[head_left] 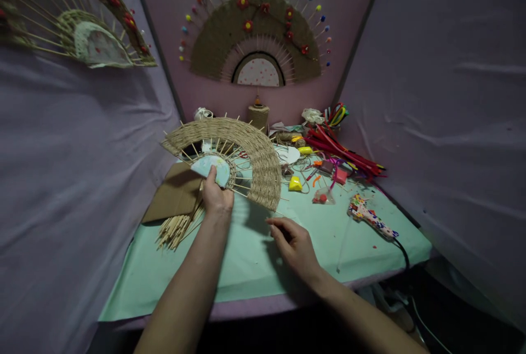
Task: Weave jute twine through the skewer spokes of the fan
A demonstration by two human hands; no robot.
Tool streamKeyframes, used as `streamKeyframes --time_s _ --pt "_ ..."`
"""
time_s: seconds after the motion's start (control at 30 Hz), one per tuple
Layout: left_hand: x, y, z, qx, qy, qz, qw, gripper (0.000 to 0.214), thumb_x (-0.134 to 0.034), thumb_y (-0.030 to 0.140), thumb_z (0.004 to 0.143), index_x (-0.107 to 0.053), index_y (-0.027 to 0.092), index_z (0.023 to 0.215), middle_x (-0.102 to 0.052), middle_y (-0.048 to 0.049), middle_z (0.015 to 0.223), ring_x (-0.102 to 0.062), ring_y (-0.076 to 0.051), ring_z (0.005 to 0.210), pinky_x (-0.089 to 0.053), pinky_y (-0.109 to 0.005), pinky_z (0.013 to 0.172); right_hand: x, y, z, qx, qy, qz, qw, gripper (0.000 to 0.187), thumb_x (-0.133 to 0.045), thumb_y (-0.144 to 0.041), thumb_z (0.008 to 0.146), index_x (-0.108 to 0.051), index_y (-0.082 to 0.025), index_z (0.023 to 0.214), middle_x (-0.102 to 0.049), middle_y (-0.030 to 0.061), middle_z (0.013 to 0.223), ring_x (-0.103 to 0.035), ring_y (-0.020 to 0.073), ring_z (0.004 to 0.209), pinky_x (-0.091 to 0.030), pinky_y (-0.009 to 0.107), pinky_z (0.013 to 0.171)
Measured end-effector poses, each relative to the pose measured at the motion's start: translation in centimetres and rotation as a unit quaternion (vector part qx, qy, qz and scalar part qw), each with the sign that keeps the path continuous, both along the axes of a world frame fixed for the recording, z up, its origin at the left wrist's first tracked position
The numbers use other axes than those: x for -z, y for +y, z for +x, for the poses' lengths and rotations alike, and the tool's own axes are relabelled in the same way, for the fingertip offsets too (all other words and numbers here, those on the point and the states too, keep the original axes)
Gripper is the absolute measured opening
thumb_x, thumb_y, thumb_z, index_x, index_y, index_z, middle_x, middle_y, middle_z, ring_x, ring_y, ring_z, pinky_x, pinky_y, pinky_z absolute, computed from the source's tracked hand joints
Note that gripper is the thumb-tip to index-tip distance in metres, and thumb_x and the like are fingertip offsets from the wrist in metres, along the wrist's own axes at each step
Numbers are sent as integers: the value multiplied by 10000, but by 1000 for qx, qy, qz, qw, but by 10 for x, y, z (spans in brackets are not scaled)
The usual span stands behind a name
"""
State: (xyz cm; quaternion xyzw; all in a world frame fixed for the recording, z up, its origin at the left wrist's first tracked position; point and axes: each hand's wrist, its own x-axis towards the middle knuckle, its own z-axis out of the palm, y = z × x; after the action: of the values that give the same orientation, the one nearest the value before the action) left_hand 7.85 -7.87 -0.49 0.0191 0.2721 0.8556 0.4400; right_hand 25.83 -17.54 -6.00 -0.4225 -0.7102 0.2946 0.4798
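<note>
A woven twine fan (266,163) with thin wooden sticks is held up over the table, tilted down toward the right. My left hand (216,194) grips it at its base, the thumb pressed on the pale blue half-round centre (201,165). Stick ends poke out past the woven band. Just below the fan's lower right end, my right hand (293,241) is closed, thumb and forefinger pinched together. Whatever may be between those fingertips is too small to make out. A faint thin strand shows near them, by the fan's edge.
Bamboo sticks (175,232) and brown cardboard (170,192) lie at left. A patterned glue gun (372,218) with a black cord rests at right. Behind are red pipe cleaners (341,151), yellow clay (295,183) and a twine spool (258,117). A decorated fan (213,41) hangs on the back wall.
</note>
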Motion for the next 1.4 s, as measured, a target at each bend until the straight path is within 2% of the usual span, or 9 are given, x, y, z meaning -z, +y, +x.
streamKeyframes --time_s 0.27,0.37,0.53,0.6,0.73,0.9,1.07,1.17,1.4 --pt "2 0 0 -12 47 12 999 223 -522 66 805 -610 160 987 -701 -46 928 -646 -150 926 -483 -331 895 -9 17 21 48 -83 109 989 146 -480 -230 881 -615 -177 862 -617 48 755 -575 146 705 -447 261 670" --pt "2 1 1 17 33 6 999 245 -510 66 814 -602 152 1024 -702 -42 864 -657 -143 864 -485 -337 885 -8 21 22 80 -69 95 990 148 -510 -256 870 -605 -169 795 -602 35 729 -549 134 667 -428 252 642" --pt "3 0 0 62 -5 -2 998 225 -492 84 829 -612 109 1018 -703 -53 821 -663 -143 774 -502 -337 847 -3 23 21 123 -13 19 992 232 -581 -337 818 -585 -158 671 -562 3 615 -484 113 571 -396 235 568" --pt "2 -1 2 79 -22 -9 997 209 -485 91 835 -622 100 992 -704 -53 804 -665 -149 756 -510 -338 831 -2 24 21 112 21 -21 993 232 -598 -350 798 -594 -152 678 -573 3 618 -480 111 567 -394 232 557" --pt "4 -5 8 135 -36 -20 990 209 -459 85 845 -627 91 970 -705 -66 779 -670 -165 720 -537 -336 756 -2 24 20 29 106 -82 991 188 -580 -330 795 -613 -146 779 -567 0 646 -477 107 566 -391 218 523" --pt "11 -8 13 195 -41 -35 979 224 -434 114 870 -610 76 1003 -707 -88 774 -675 -174 690 -555 -314 685 -8 20 22 -37 145 -90 985 150 -541 -284 802 -614 -154 781 -504 -12 609 -422 89 511 -370 201 466" --pt "17 -13 18 216 -59 -58 973 243 -445 96 856 -596 59 1043 -701 -103 757 -677 -175 675 -557 -287 667 -15 18 24 -56 127 -84 987 150 -519 -255 799 -612 -156 738 -501 -7 607 -421 88 497 -378 198 451" --pt "21 -19 21 224 -73 -79 969 254 -461 97 849 -576 58 1071 -695 -103 743 -675 -186 651 -563 -303 639 -16 17 26 -59 112 -73 989 175 -506 -277 814 -632 -158 794 -530 2 615 -446 101 510 -386 197 447" --pt "28 -25 23 229 -86 -98 965 236 -512 84 812 -567 51 1038 -680 -97 715 -662 -176 616 -549 -277 601 -5 16 34 -44 74 -49 995 257 -540 -367 806 -683 -169 886 -659 57 755 -555 152 582 -471 225 497"
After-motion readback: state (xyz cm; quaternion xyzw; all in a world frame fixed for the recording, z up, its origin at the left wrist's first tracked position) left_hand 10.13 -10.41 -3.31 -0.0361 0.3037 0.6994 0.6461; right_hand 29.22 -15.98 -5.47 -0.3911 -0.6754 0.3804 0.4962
